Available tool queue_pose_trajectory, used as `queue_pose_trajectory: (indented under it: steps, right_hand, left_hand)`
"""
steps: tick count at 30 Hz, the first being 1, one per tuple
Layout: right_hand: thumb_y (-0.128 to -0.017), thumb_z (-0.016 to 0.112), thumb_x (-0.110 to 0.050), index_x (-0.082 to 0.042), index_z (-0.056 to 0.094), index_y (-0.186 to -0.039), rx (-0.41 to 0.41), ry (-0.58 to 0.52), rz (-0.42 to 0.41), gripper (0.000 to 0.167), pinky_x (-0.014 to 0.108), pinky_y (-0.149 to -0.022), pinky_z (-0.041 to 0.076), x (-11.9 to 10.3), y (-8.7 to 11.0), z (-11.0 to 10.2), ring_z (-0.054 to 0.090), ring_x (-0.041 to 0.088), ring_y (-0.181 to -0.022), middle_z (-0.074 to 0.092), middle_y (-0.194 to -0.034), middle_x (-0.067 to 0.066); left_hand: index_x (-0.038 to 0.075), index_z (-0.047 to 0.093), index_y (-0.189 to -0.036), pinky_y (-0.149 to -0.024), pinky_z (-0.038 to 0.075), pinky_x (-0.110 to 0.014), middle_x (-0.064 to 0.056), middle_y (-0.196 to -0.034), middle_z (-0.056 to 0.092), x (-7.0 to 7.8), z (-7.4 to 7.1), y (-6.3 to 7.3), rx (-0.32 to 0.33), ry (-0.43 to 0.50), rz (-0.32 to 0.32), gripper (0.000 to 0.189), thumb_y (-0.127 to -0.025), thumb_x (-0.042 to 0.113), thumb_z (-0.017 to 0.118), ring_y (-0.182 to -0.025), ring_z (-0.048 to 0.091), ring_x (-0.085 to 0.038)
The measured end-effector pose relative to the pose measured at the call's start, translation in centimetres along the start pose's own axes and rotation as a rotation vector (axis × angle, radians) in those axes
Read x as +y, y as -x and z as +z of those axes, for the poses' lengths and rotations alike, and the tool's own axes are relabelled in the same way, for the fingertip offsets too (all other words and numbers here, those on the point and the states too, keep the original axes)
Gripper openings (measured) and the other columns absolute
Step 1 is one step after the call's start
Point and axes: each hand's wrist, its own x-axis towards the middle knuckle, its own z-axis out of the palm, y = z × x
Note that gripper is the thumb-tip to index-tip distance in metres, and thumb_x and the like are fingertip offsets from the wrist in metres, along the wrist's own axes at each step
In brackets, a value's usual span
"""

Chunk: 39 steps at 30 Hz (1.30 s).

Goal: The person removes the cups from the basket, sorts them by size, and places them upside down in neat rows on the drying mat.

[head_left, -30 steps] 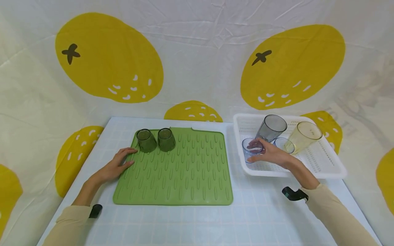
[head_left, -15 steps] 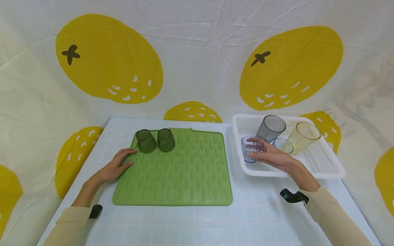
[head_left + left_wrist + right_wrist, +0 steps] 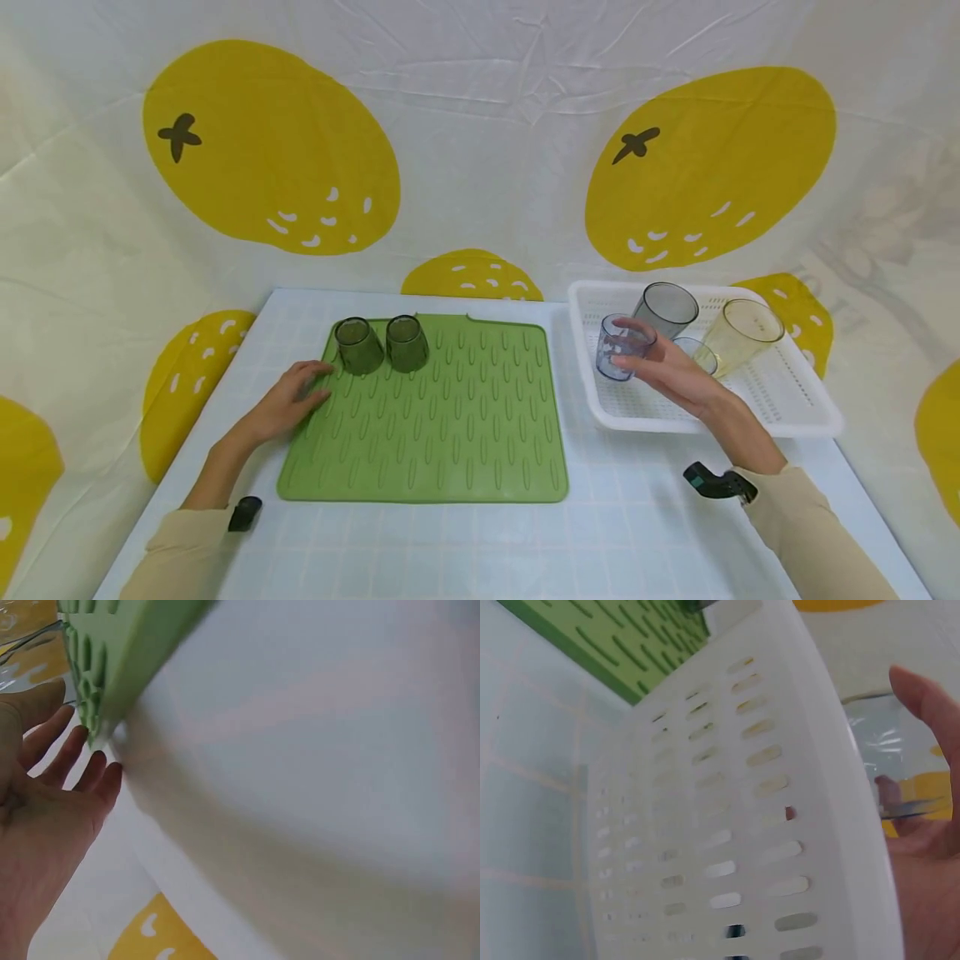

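My right hand [image 3: 678, 375] grips a clear bluish glass [image 3: 613, 354], thumb on its near side and fingers round the back. The glass is upright over the left part of a white perforated basket [image 3: 802, 421]; the right wrist view shows the same glass [image 3: 896, 750] above the rim. At the left edge of a green ribbed drying mat [image 3: 450, 442], my left hand [image 3: 287, 404] rests with relaxed fingers touching the edge. Two dark green glasses [image 3: 360, 348] stand upside down at the mat's back left, just beyond those fingers.
In the basket lean a grey glass [image 3: 667, 310] and a yellow glass [image 3: 742, 333], with another clear bluish glass [image 3: 701, 357] partly behind my right hand. The basket stands right of the mat on a pale checked tablecloth [image 3: 450, 550]. A fruit-print curtain [image 3: 487, 167] hangs behind.
My right hand has closed round the clear bluish glass and raised it from the basket floor, moving slightly back. The left hand has stayed at the mat's edge.
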Motion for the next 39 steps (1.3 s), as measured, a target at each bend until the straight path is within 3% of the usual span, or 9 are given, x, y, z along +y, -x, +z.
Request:
queue_pose_trajectory:
  steps: [8,13,19,22,25,27,30,39]
  right_hand:
    - [-0.103,0.056,0.002,-0.012,0.035,-0.155,0.037,-0.038,-0.057,0.057,0.023,-0.097,0.049,-1.4,0.0,0.3,0.056,0.014,-0.122,0.054,-0.140,0.005]
    - [-0.102,0.056,0.005,-0.009,0.034,-0.155,0.045,-0.059,-0.089,0.059,0.023,-0.099,0.049,-2.0,-0.3,1.1,0.054,0.014,-0.127,0.052,-0.144,0.005]
    - [-0.101,0.056,0.009,-0.007,0.034,-0.155,0.038,-0.090,-0.130,0.061,0.024,-0.102,0.049,-2.4,-0.8,2.2,0.054,0.015,-0.131,0.048,-0.149,0.011]
    - [-0.100,0.056,0.011,-0.007,0.034,-0.155,0.026,-0.115,-0.156,0.061,0.025,-0.103,0.048,-2.5,-1.0,2.8,0.056,0.016,-0.130,0.048,-0.150,0.014]
    - [-0.099,0.057,0.011,-0.006,0.035,-0.154,0.020,-0.135,-0.169,0.062,0.026,-0.103,0.049,-2.5,-1.3,3.4,0.057,0.017,-0.127,0.051,-0.146,0.013]
    - [-0.099,0.058,0.011,-0.008,0.037,-0.153,0.019,-0.148,-0.172,0.061,0.026,-0.102,0.049,-2.5,-1.5,3.8,0.058,0.017,-0.126,0.053,-0.145,0.011]
    - [-0.099,0.059,0.010,-0.012,0.041,-0.152,0.018,-0.159,-0.173,0.060,0.026,-0.102,0.049,-2.5,-1.7,4.4,0.059,0.016,-0.126,0.055,-0.143,0.008]
    - [-0.097,0.065,0.007,-0.014,0.040,-0.153,0.068,-0.091,-0.146,0.065,0.026,-0.099,0.050,-2.6,-2.5,6.4,0.056,0.018,-0.130,0.050,-0.148,0.010]
  left_hand:
    - [-0.013,0.044,-0.145,-0.106,0.037,-0.069,-0.035,-0.145,0.042,1.7,-0.5,0.1,0.124,0.040,-0.076,0.044,-0.109,0.011,0.053,-0.134,0.039,-0.055]
    - [-0.009,0.047,-0.145,-0.101,0.044,-0.060,-0.030,-0.143,0.049,2.8,-0.3,-0.1,0.235,0.049,-0.055,0.042,-0.109,0.012,0.053,-0.127,0.050,-0.049]
    - [-0.007,0.051,-0.143,-0.100,0.044,-0.056,-0.026,-0.141,0.053,4.5,0.6,-0.7,0.313,0.091,-0.035,0.040,-0.107,0.010,0.056,-0.123,0.054,-0.042]
    - [-0.006,0.054,-0.142,-0.100,0.047,-0.043,-0.024,-0.139,0.056,5.2,1.0,-1.1,0.352,0.091,-0.018,0.038,-0.107,0.010,0.057,-0.120,0.056,-0.037]
    - [-0.004,0.057,-0.140,-0.095,0.045,-0.025,-0.020,-0.137,0.059,5.9,1.4,-1.4,0.390,0.089,0.000,0.037,-0.107,0.013,0.057,-0.117,0.057,-0.023]
    - [-0.002,0.058,-0.140,-0.093,0.043,-0.016,-0.018,-0.136,0.060,6.3,1.6,-1.6,0.404,0.094,0.017,0.037,-0.107,0.014,0.058,-0.115,0.056,-0.012]
    - [-0.002,0.059,-0.139,-0.093,0.043,-0.016,-0.017,-0.135,0.061,6.9,2.0,-2.1,0.410,0.116,0.047,0.036,-0.106,0.013,0.059,-0.112,0.054,-0.003]
    - [0.002,0.061,-0.137,-0.094,0.045,-0.020,-0.018,-0.133,0.062,9.1,3.4,-3.3,0.399,0.197,0.103,0.034,-0.104,0.006,0.061,-0.113,0.057,-0.018]
